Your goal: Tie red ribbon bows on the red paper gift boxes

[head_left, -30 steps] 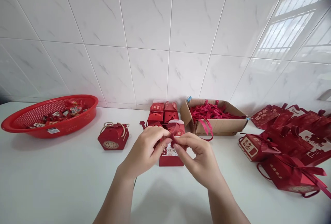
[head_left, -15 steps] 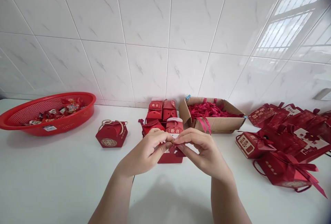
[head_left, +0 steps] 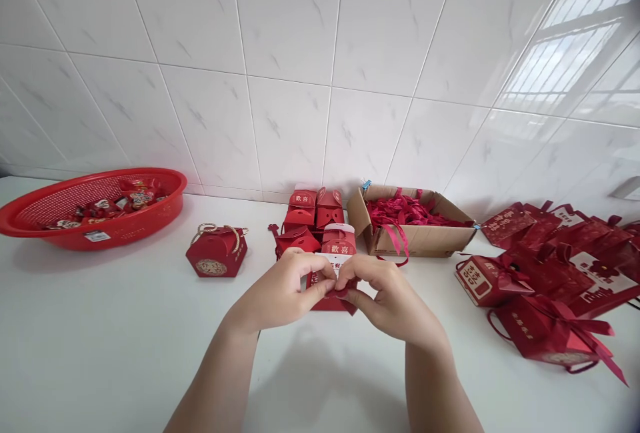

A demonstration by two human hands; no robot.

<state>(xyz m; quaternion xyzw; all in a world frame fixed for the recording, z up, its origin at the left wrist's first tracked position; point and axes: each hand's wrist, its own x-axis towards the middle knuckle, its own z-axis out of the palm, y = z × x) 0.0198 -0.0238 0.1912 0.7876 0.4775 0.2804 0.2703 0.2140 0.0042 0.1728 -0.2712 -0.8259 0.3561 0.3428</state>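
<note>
My left hand (head_left: 285,289) and my right hand (head_left: 390,291) meet at the middle, thumbs and forefingers pinched together. Between their fingertips is a dark red ribbon (head_left: 342,293), mostly covered by the fingers. Right behind and below them stands a red gift box (head_left: 327,304) with a white printed panel; the hands hide much of it. Farther back are more red gift boxes (head_left: 302,198), some with their lids up. One closed gift box (head_left: 216,256) with a twisted rope handle sits by itself to the left of my hands.
A red plastic basket (head_left: 125,223) with wrapped sweets stands at the far left. Behind my right hand is a cardboard box (head_left: 420,241) full of red ribbons. Several red gift bags and ribbon-tied boxes (head_left: 545,329) crowd the right side. A tiled wall (head_left: 285,133) closes off the back.
Both hands stay together at the gift box, their fingertips slightly lower and the ribbon shifted between them. More of the box's white panel shows. The camera view has tilted a little.
</note>
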